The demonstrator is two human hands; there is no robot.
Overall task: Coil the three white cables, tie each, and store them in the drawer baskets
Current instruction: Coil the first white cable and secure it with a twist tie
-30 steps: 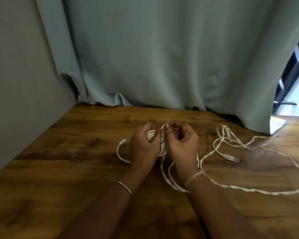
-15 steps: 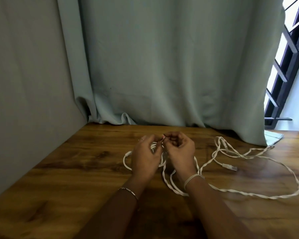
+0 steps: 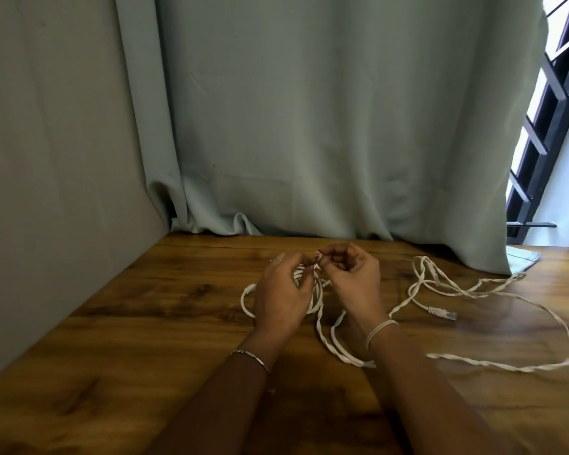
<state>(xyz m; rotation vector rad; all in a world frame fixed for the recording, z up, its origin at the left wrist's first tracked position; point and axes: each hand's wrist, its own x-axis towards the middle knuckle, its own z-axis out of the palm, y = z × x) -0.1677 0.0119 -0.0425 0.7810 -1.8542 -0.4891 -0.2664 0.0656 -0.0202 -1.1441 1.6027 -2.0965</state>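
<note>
Wooden counter (image 3: 138,326), curtain (image 3: 309,126) behind. My left hand (image 3: 281,298) grips the coiled cable (image 3: 246,302) mid-counter so its loops can't spring apart; right fingers (image 3: 329,255) pinch the tie (image 3: 317,257) above it. Loose cable (image 3: 506,294) sprawls rightward.

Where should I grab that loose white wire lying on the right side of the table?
Probably by its plug, pinching the sides from above. It lies flat on the table, free of the white cable's tangled loops, and looks stiffer than the rest.
</note>
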